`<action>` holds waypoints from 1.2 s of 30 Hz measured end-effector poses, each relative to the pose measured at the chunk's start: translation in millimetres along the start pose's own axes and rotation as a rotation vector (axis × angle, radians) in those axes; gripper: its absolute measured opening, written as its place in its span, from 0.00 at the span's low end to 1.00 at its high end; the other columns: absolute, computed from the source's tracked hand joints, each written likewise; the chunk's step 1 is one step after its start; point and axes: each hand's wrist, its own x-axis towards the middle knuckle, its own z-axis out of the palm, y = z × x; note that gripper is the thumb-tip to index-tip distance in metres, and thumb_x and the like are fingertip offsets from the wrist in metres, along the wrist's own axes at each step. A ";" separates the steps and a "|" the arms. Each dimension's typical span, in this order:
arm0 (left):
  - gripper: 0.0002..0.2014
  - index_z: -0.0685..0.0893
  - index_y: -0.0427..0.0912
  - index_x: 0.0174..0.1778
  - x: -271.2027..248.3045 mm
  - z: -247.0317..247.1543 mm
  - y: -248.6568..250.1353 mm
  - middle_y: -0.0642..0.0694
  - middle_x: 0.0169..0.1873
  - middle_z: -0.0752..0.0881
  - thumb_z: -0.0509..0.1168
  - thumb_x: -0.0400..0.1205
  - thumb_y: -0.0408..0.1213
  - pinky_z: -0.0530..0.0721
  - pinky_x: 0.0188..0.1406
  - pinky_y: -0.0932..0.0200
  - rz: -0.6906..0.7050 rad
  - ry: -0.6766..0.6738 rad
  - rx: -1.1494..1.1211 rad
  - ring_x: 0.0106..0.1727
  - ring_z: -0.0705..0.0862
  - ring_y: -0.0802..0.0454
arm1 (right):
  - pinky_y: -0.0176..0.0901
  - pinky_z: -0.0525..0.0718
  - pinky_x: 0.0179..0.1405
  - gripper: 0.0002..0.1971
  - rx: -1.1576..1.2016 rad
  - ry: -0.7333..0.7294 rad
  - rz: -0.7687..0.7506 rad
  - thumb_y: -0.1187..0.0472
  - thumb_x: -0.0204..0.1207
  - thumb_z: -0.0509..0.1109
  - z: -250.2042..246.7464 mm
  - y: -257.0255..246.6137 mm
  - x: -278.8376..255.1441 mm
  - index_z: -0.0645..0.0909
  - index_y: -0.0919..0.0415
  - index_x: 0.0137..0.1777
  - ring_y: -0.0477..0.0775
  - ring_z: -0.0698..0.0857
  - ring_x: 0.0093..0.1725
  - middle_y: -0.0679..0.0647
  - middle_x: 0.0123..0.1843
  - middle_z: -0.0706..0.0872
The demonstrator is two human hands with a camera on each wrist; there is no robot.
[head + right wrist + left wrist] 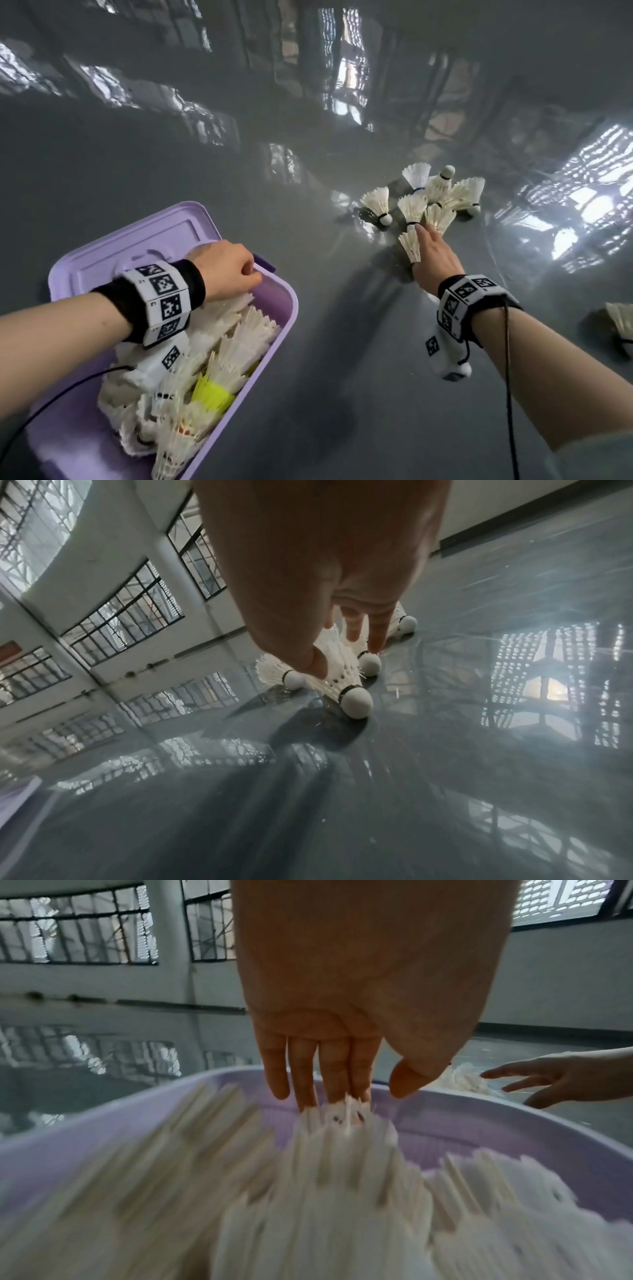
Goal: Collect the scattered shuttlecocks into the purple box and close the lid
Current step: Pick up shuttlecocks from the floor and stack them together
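Observation:
The purple box (287,310) stands at the lower left, heaped with white shuttlecocks (219,346) and a yellow one (212,390). Its lid (137,246) lies open behind it. My left hand (229,270) hangs over the box's far end, and its straight fingers (329,1080) touch the feather tips inside the box (479,1115). On the floor to the right lies a cluster of several white shuttlecocks (428,198). My right hand (424,240) reaches into the cluster's near side with its fingers spread. Its thumb (316,664) and fingertips rest on shuttlecocks (346,693) without closing round any.
One more shuttlecock (621,325) lies alone at the right edge of the glossy grey floor (342,342). Cables run from both wrist bands along my forearms. Windows and a white wall stand far behind. A corner of the purple box (17,794) shows left of the right hand.

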 end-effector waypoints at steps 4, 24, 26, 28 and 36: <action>0.13 0.77 0.46 0.31 19.7 -26.5 18.3 0.50 0.33 0.80 0.61 0.79 0.47 0.69 0.35 0.58 0.014 0.073 -0.007 0.40 0.79 0.45 | 0.61 0.74 0.69 0.35 -0.133 -0.045 -0.051 0.70 0.73 0.65 0.8 2.5 16.6 0.58 0.58 0.80 0.71 0.70 0.72 0.64 0.77 0.65; 0.15 0.84 0.54 0.62 -51.5 -11.6 8.8 0.48 0.56 0.86 0.63 0.80 0.47 0.77 0.60 0.56 0.237 -0.311 -0.022 0.61 0.81 0.48 | 0.49 0.76 0.39 0.11 0.469 0.090 -0.506 0.56 0.79 0.66 -1.1 -158.4 -89.7 0.83 0.60 0.40 0.53 0.76 0.35 0.54 0.37 0.82; 0.19 0.85 0.56 0.62 -56.4 -12.5 -0.7 0.49 0.54 0.87 0.61 0.75 0.48 0.80 0.60 0.52 0.214 -0.329 -0.080 0.60 0.82 0.48 | 0.52 0.77 0.38 0.11 0.430 0.126 -0.534 0.57 0.78 0.66 4.8 -168.7 -97.3 0.77 0.59 0.36 0.54 0.75 0.35 0.53 0.35 0.80; 0.25 0.84 0.60 0.62 -58.3 -12.7 -7.6 0.53 0.55 0.87 0.56 0.70 0.49 0.80 0.61 0.52 0.218 -0.354 -0.145 0.60 0.83 0.51 | 0.51 0.77 0.36 0.10 0.367 0.158 -0.535 0.57 0.78 0.65 5.3 -169.5 -99.2 0.76 0.59 0.36 0.54 0.74 0.35 0.52 0.36 0.79; 0.20 0.83 0.55 0.64 -61.7 -9.2 -15.4 0.52 0.55 0.74 0.60 0.78 0.34 0.77 0.58 0.53 0.250 -0.225 -0.222 0.56 0.77 0.53 | 0.43 0.70 0.34 0.11 0.111 0.019 -0.543 0.56 0.80 0.60 12.2 -179.5 -108.0 0.80 0.60 0.42 0.61 0.81 0.43 0.54 0.43 0.81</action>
